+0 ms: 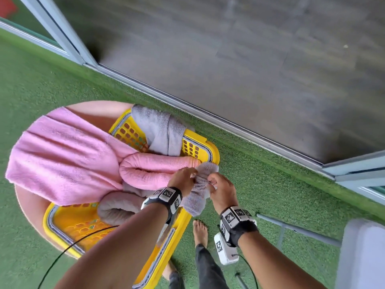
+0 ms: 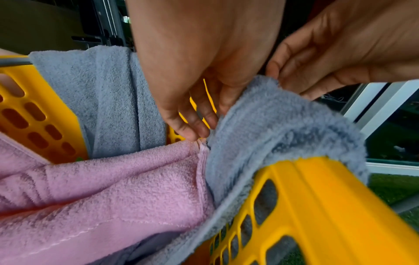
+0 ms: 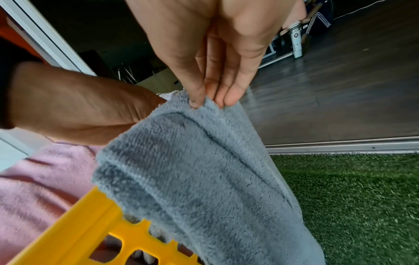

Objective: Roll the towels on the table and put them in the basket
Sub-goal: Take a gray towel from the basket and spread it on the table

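A yellow slotted basket stands on a round pink table. A small grey towel hangs over the basket's near right rim. My left hand and right hand both pinch its top edge, close together. The left wrist view shows my left hand gripping the grey towel where it meets a pink towel. In the right wrist view my right hand pinches the grey towel. A pink towel, partly rolled, spills from the basket. Another grey towel drapes the far rim, and a rolled grey one lies inside.
Green artificial turf surrounds the table. A sliding-door track and dark indoor floor lie beyond. A grey metal frame and pale seat stand at the right. My bare foot is beside the basket. A black cable crosses it.
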A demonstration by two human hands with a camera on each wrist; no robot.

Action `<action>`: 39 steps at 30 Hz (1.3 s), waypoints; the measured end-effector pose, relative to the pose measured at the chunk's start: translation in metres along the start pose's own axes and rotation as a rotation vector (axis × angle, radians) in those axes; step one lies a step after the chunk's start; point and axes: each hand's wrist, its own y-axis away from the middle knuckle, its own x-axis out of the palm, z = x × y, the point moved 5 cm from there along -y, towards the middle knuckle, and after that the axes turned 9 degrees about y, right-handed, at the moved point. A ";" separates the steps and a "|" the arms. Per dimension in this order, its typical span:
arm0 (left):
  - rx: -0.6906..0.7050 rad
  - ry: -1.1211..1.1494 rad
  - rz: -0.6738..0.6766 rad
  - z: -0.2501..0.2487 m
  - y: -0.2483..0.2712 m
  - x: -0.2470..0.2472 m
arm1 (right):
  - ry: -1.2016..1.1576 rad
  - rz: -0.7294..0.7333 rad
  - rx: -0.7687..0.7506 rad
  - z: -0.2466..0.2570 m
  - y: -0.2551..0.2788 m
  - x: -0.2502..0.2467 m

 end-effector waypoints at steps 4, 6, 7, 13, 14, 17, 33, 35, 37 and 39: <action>-0.017 -0.016 -0.053 -0.001 -0.003 -0.001 | 0.010 0.094 -0.015 -0.001 -0.005 0.001; -0.013 -0.021 -0.059 0.000 -0.004 -0.001 | 0.013 0.127 -0.008 -0.002 -0.006 0.000; -0.007 -0.011 -0.054 0.001 -0.003 -0.001 | 0.017 0.148 -0.007 -0.002 -0.005 0.000; 0.061 0.118 -0.001 -0.002 0.020 -0.021 | -0.030 0.170 -0.020 0.008 -0.009 -0.036; 0.095 0.131 -0.004 -0.010 0.027 -0.030 | -0.036 0.174 -0.021 0.013 -0.010 -0.046; 0.211 0.185 -0.044 -0.052 0.046 -0.069 | -0.094 0.203 -0.079 0.038 -0.008 -0.080; 0.851 0.157 0.139 -0.274 0.319 -0.144 | -0.583 -0.607 -0.389 0.184 0.246 -0.420; 0.929 0.271 -0.038 -0.287 0.335 -0.141 | -0.537 -0.664 -0.379 0.181 0.285 -0.437; 0.997 0.325 -0.179 -0.308 0.352 -0.142 | -0.517 -0.740 -0.340 0.166 0.319 -0.452; 1.046 0.279 -0.200 -0.337 0.374 -0.139 | -0.508 -0.803 -0.257 0.141 0.350 -0.458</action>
